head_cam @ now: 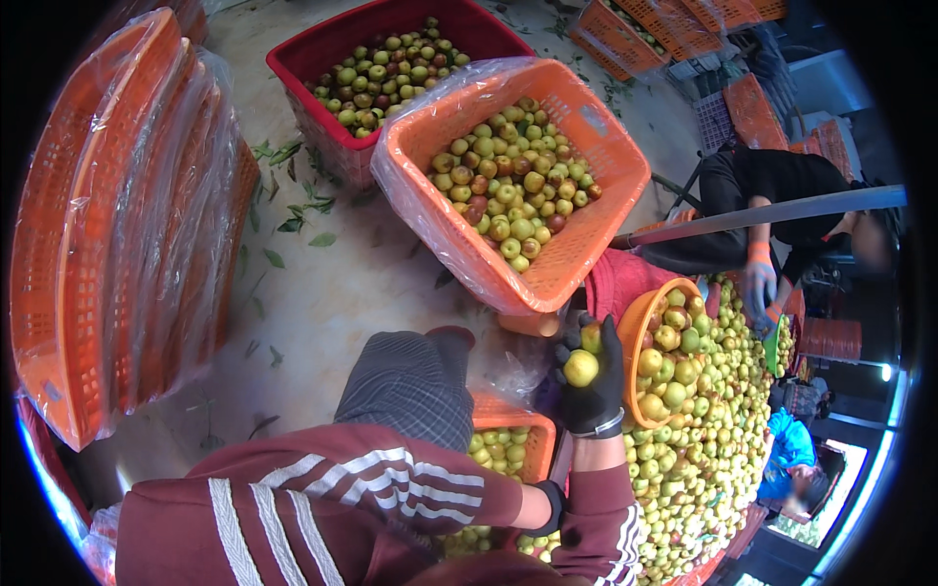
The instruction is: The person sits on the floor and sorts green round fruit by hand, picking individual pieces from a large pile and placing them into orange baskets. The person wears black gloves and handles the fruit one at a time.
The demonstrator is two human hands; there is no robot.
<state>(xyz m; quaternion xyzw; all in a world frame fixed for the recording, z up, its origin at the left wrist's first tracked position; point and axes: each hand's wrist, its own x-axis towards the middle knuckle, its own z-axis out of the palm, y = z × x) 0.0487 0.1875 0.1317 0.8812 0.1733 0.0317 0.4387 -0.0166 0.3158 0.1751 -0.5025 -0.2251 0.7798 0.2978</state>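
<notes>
My right hand, in a dark glove with a pale band at the wrist, holds a round yellow fruit and a greenish-brown one against its palm and fingers. They look like jujubes. Right beside it, an orange basin heaped with such fruit rests tilted on a large fruit pile. My left hand shows only its dark glove cuff; my right forearm hides its fingers. Below my hands, an orange crate contains greener fruit.
A plastic-lined orange crate of fruit stands ahead of a red crate. Stacked lined crates rise at left. Leaves litter the floor. A metal bar crosses near a gloved co-worker; another person is beyond the pile.
</notes>
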